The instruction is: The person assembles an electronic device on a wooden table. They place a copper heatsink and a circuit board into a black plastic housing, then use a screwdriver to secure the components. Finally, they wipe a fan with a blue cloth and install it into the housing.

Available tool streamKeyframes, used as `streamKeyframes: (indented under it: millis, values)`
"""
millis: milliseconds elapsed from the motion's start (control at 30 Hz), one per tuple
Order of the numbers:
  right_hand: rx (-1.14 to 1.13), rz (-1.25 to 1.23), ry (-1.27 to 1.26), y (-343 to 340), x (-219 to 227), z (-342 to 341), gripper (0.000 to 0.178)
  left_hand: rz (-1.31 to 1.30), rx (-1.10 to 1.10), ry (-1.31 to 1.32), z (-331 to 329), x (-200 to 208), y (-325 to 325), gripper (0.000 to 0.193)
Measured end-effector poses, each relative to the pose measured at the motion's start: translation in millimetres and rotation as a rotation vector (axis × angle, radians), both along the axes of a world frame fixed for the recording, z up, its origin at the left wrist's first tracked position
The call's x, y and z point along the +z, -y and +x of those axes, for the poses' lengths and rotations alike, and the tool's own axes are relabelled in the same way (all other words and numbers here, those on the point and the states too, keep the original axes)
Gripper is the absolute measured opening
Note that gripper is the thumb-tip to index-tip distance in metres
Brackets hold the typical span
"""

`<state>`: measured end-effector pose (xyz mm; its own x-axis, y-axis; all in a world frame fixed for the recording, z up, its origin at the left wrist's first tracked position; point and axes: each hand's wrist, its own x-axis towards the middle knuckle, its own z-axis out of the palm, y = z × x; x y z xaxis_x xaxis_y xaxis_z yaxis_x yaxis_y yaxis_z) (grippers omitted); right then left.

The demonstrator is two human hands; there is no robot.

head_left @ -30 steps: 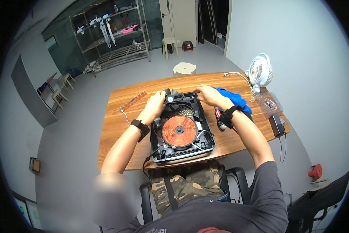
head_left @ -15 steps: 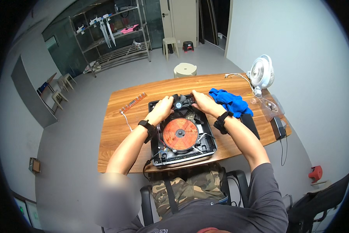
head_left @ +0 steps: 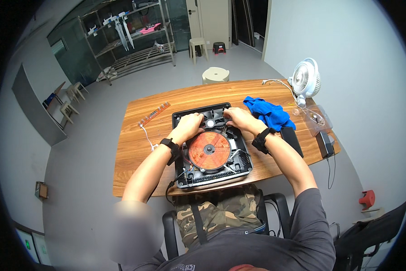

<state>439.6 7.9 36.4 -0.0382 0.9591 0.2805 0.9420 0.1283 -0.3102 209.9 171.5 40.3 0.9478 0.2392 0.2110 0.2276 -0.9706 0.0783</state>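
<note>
An opened induction cooker lies on the table, its black housing (head_left: 203,184) exposing a round copper coil (head_left: 198,153). Beyond the coil, a black cooling fan (head_left: 213,114) sits at the housing's far part. My left hand (head_left: 191,126) grips the fan's left edge with bent fingers. Opposite it, my right hand (head_left: 240,120) closes on the right edge, fingertips partly hidden. Whether the fan rests on the housing floor I cannot tell.
An orange circuit strip (head_left: 153,114) with a white cable lies left. To the right are a blue cloth (head_left: 271,115), a dark flat slab (head_left: 291,141), a white desk fan (head_left: 305,79), a clear plastic box (head_left: 318,123) and a black power adapter (head_left: 324,143).
Both hands have brought the fan slightly toward me, closer to the coil, and tipped it flatter, so its hub now faces up. The view has shifted a little.
</note>
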Motion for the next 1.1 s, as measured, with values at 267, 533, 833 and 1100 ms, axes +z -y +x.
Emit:
streamKeyframes:
  millis: [267, 533, 833, 1100]
  values:
    - [0.018, -0.073, -0.113, 2.2, -10.6, 11.3, 0.032, 0.058, 0.003, -0.087, 0.9, 2.0, -1.0, 0.031]
    - [0.035, -0.089, -0.112, -0.2, -22.8, 16.1, 0.033, 0.019, 0.015, -0.121, -3.9, -1.1, -5.8, 0.030]
    - [-0.006, -0.127, -0.092, -6.1, -26.0, 18.8, 0.034, -0.068, 0.007, -0.159, -15.9, 6.9, -6.0, 0.032]
    - [-0.040, -0.210, -0.112, -13.2, -21.3, 21.6, 0.039, -0.251, 0.055, -0.149, -27.7, 21.1, -7.2, 0.041]
